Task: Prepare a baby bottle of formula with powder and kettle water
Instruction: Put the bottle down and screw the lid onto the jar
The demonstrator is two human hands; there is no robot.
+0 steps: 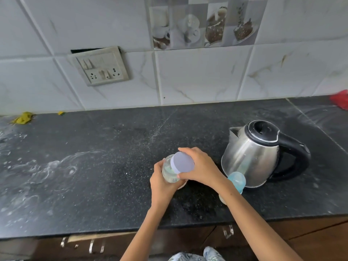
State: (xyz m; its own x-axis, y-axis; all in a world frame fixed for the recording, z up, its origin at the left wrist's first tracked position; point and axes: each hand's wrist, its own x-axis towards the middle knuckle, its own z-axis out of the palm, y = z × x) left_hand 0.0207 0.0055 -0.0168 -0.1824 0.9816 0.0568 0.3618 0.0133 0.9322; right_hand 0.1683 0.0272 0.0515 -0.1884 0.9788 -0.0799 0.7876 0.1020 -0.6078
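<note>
A clear jar holding pale powder is tilted above the black counter. My left hand grips its body from below. My right hand wraps around its lavender lid, which sits on the jar's mouth. To the right stands a steel kettle with a black lid and handle, spout facing left. A baby bottle with a blue cap stands just in front of the kettle, partly hidden behind my right forearm.
A tiled wall with a switch and socket plate rises behind the counter. Yellow scraps lie at the back left, a red cloth at the back right. White smears mark the left counter. Drawer handles show below the front edge.
</note>
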